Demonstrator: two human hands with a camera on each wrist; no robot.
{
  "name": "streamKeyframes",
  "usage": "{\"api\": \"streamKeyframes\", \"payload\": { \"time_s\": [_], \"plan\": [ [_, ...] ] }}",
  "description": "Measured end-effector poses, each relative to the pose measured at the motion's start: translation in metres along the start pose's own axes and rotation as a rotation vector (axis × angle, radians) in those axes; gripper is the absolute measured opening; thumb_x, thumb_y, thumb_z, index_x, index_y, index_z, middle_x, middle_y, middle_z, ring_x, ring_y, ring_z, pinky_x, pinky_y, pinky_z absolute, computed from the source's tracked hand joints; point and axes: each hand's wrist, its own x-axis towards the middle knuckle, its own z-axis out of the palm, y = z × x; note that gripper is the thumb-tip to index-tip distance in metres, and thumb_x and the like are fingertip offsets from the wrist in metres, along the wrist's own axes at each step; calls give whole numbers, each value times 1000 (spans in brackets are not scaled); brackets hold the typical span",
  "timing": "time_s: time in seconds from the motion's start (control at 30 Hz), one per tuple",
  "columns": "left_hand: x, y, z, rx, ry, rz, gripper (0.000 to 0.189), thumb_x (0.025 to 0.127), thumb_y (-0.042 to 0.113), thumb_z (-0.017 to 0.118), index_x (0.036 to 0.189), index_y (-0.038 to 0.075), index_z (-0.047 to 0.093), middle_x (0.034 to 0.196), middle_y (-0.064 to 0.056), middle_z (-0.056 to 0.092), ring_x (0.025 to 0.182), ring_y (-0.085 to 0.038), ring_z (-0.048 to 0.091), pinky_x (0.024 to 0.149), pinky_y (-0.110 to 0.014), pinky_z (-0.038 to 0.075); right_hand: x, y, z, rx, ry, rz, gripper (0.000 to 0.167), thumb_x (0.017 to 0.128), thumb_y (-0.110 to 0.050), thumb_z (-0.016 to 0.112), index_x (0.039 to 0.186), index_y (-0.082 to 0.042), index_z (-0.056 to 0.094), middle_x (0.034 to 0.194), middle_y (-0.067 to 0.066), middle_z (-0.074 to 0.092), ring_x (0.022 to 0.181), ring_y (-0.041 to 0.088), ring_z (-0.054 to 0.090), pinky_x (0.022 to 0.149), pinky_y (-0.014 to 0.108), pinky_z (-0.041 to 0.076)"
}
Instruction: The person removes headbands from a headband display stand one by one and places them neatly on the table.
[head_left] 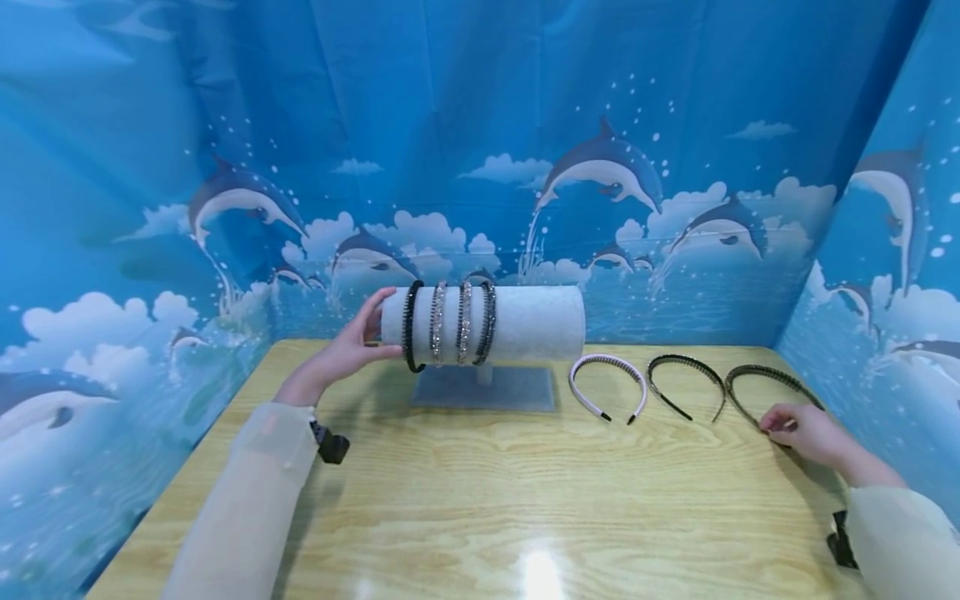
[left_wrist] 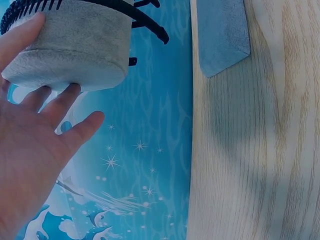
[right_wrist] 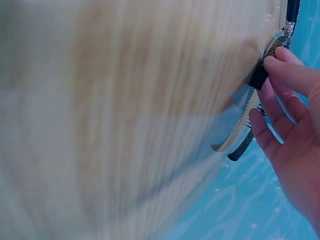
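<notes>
A grey, velvety headband stand point(head_left: 540, 323) with a horizontal roll stands at the back of the table. Several headbands circle the roll's left half, among them a black toothed headband point(head_left: 409, 325) and a sparkling silver headband point(head_left: 437, 325). My left hand point(head_left: 348, 346) holds the roll's left end, thumb on one side and fingers at the other; in the left wrist view its little finger stands off. At the far right, my right hand point(head_left: 810, 433) pinches one end of a dark, glittery headband point(head_left: 772, 369) between thumb and fingertips.
Between the stand and my right hand lie a pale pink headband point(head_left: 607, 359) and a thin black headband point(head_left: 686, 361), tips toward me. The wooden table point(head_left: 480, 483) meets a blue dolphin-print curtain point(head_left: 450, 167) at the back and sides.
</notes>
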Motion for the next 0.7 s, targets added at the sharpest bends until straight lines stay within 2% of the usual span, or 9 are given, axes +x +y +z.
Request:
{"api": "streamKeyframes", "payload": {
  "time_s": [0.13, 0.23, 0.4, 0.5, 0.7],
  "plan": [
    [0, 0, 0, -3, -3, 4, 89, 92, 5, 66, 157, 28, 9, 158, -11, 23, 139, -37, 29, 103, -56, 38, 6, 3, 1, -3, 11, 26, 9, 82, 8, 68, 86, 1, 66, 81, 5, 63, 72, 7, 55, 65, 29, 51],
    [0, 0, 0, -5, -11, 13, 89, 92, 4, 66, 157, 26, 9, 157, -12, 23, 139, -37, 30, 103, -56, 38, 10, 5, 2, -12, 13, 57, 8, 83, 8, 67, 88, 1, 67, 83, 8, 64, 75, 17, 59, 66, 32, 51],
    [1, 0, 0, -16, -17, 20, 89, 92, 3, 65, 157, 25, 9, 157, -11, 24, 139, -36, 30, 102, -55, 39, 16, 6, 1, -3, -4, 105, 8, 84, 6, 64, 90, 3, 67, 87, 16, 65, 78, 34, 61, 69, 46, 53],
    [1, 0, 0, -12, -12, 15, 89, 92, 3, 66, 157, 26, 9, 157, -10, 24, 139, -35, 30, 102, -55, 39, 18, 8, 1, 9, -18, 120, 7, 85, 6, 63, 91, 3, 67, 88, 18, 65, 80, 38, 61, 72, 53, 52],
    [1, 1, 0, 10, 3, -4, 89, 92, 5, 66, 156, 28, 10, 157, -9, 25, 139, -34, 31, 103, -56, 38, 22, 13, 2, -4, -40, 141, 8, 87, 6, 63, 92, 2, 67, 90, 18, 65, 82, 40, 61, 72, 53, 51]
  ]
}}
